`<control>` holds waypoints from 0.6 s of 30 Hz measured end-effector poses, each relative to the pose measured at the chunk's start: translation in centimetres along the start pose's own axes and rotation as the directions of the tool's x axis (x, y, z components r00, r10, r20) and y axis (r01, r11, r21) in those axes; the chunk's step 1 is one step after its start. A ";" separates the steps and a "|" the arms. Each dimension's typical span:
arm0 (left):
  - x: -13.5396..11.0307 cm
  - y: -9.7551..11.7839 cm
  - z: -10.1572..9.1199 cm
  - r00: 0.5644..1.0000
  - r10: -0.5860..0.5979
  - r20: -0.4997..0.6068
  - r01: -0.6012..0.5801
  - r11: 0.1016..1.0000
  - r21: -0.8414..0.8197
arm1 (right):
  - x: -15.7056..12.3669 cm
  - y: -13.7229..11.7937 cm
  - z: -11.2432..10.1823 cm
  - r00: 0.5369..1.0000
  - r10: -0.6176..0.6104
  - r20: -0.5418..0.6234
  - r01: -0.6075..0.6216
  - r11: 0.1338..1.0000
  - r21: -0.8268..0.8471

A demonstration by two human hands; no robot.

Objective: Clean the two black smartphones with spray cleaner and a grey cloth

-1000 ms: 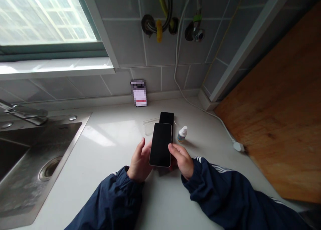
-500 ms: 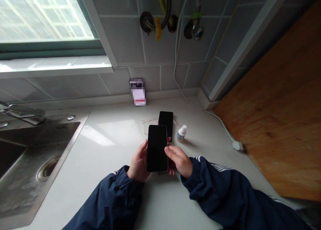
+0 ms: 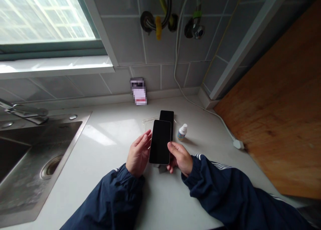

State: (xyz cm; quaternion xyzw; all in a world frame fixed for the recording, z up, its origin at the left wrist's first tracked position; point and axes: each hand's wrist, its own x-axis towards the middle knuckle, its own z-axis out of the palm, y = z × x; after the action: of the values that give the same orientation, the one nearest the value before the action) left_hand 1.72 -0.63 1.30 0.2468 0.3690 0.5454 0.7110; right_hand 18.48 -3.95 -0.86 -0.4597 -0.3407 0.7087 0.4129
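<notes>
- I have the right grip (image 3: 182, 159) closed on the phone (image 3: 160, 143), thumb on its edge, over the tabletop (image 3: 107, 163).
- My left grip (image 3: 137, 156) is loosely open beside the phone; I cannot tell if it touches.
- I see a second phone (image 3: 167, 115) behind, partly covered.
- The bottle (image 3: 182, 132) stands upright, right of both, white top on; I cannot make out its contents.
- Far left, the sink (image 3: 85, 118) has a round drain (image 3: 51, 167) in its floor.

Steel sink (image 3: 71, 146), chrome faucet (image 3: 27, 112), bright window (image 3: 45, 16), white cable (image 3: 175, 68)
</notes>
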 end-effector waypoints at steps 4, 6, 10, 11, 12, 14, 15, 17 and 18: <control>0.6 0.2 -0.5 0.999 0.043 -0.010 -0.042 0.997 0.070 | 0.1 -0.1 0.0 1.000 0.009 -0.016 -0.009 1.000 0.019; 0.6 0.1 -0.6 0.999 0.040 -0.008 -0.040 0.997 0.063 | 0.2 -0.1 0.0 1.000 0.016 -0.017 -0.016 1.000 0.026; 0.6 -0.1 -0.8 0.999 0.032 -0.037 -0.027 0.993 0.111 | 0.2 -0.1 0.0 1.000 0.029 -0.012 -0.028 0.999 0.027; 0.6 -0.1 -0.8 0.998 0.033 -0.052 -0.027 0.992 0.121 | 0.2 -0.1 0.0 0.999 0.030 -0.010 -0.030 0.999 0.025; 0.6 -0.1 -0.8 0.997 0.037 -0.073 -0.028 0.992 0.123 | 0.2 -0.1 0.0 0.999 0.031 -0.010 -0.030 0.999 0.022; 0.5 0.0 -0.6 0.994 0.030 -0.103 -0.019 0.994 0.109 | 0.1 -0.1 0.0 1.000 0.028 -0.010 -0.028 0.999 0.016; 0.4 0.0 -0.5 0.996 0.012 -0.094 -0.003 0.996 0.092 | 0.0 -0.1 0.0 1.000 0.026 -0.010 -0.026 1.000 0.011; 0.0 -0.1 -0.2 0.998 -0.058 -0.002 0.058 0.997 0.049 | 0.0 -0.1 0.0 1.000 0.021 -0.006 -0.021 1.000 0.000; -0.2 -0.2 0.0 0.991 -0.112 0.080 0.110 0.994 0.027 | -0.1 -0.1 0.0 1.000 0.020 -0.001 -0.020 1.000 -0.006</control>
State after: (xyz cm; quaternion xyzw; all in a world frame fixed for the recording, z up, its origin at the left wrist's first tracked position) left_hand 1.85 -0.87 1.17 0.2558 0.3591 0.4905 0.7517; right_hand 18.52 -3.96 -0.71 -0.4649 -0.3381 0.7113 0.4046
